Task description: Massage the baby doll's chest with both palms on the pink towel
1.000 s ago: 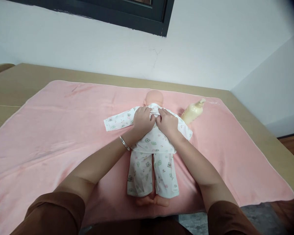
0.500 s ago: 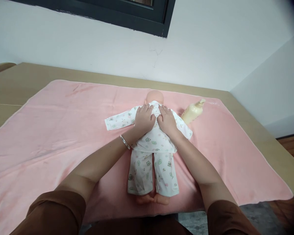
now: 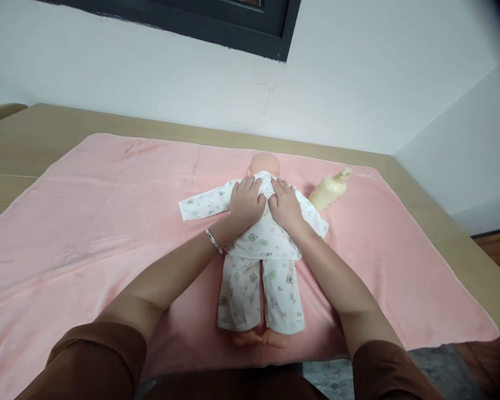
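A baby doll (image 3: pixel 264 239) in a white printed top and trousers lies on a pink blanket (image 3: pixel 141 183), its head away from me and its bare feet toward me. My left hand (image 3: pixel 246 200) rests flat on the left side of the doll's upper body, fingers stretched toward the head. Mirroring it on the right side, my right hand (image 3: pixel 285 204) lies flat too, palm down, fingers extended. A narrow gap separates the two thumbs. Both palms hide part of the top. A silver bangle (image 3: pixel 214 241) circles my left wrist.
A pale yellow pump bottle (image 3: pixel 330 190) lies tilted on the blanket, just right of the doll's sleeve. The wooden table (image 3: pixel 66 119) shows around the blanket's far and right edges. Behind it stands a white wall (image 3: pixel 183 83) with a dark-framed window (image 3: pixel 250 33).
Both hands stay flat on the doll in nearly the same place. The whole view has shifted very slightly; the doll and bottle have not visibly moved on the blanket.
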`<action>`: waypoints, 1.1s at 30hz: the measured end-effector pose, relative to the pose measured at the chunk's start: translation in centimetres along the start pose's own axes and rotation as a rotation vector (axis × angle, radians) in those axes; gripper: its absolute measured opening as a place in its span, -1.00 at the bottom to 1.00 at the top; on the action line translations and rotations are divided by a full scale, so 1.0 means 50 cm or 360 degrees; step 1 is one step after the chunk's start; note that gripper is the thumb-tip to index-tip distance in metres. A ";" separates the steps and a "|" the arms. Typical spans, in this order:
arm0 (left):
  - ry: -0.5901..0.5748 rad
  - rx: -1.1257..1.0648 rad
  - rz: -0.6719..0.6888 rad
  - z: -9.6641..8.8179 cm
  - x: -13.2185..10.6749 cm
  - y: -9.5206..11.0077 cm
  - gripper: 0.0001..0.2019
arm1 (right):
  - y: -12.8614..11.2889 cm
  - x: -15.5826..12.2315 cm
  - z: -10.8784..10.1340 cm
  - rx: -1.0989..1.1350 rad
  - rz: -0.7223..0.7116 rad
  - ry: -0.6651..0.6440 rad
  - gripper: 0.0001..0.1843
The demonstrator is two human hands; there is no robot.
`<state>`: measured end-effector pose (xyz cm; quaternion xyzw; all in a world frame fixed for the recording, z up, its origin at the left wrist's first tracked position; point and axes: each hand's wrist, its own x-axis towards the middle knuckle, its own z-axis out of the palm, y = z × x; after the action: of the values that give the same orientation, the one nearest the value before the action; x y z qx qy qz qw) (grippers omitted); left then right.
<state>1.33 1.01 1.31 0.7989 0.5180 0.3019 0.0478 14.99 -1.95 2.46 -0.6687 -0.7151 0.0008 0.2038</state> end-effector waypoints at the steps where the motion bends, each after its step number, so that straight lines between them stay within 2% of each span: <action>1: 0.0011 0.0007 -0.0024 0.000 -0.001 0.001 -0.51 | 0.000 0.000 0.000 0.0002 0.0001 0.0002 -0.36; 10: -0.0013 0.0046 -0.0138 -0.001 -0.007 0.006 -0.48 | -0.001 0.000 -0.002 0.0015 0.0006 0.0018 -0.36; 18: 0.0017 0.0060 -0.0132 0.004 -0.008 0.004 -0.48 | -0.004 -0.001 -0.005 -0.0016 0.0014 0.0007 -0.37; 27: 0.0008 0.0017 0.0100 0.006 0.005 -0.007 -0.54 | 0.020 0.010 0.003 -0.0072 -0.0183 -0.0024 -0.37; 33: 0.0225 -0.0130 0.0180 0.019 0.001 -0.015 -0.64 | 0.005 -0.003 0.000 -0.0106 -0.0116 0.0109 -0.44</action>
<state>1.22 1.61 0.27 0.8010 0.4614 0.3806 0.0267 15.24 -2.08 2.32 -0.6482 -0.7313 -0.0533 0.2057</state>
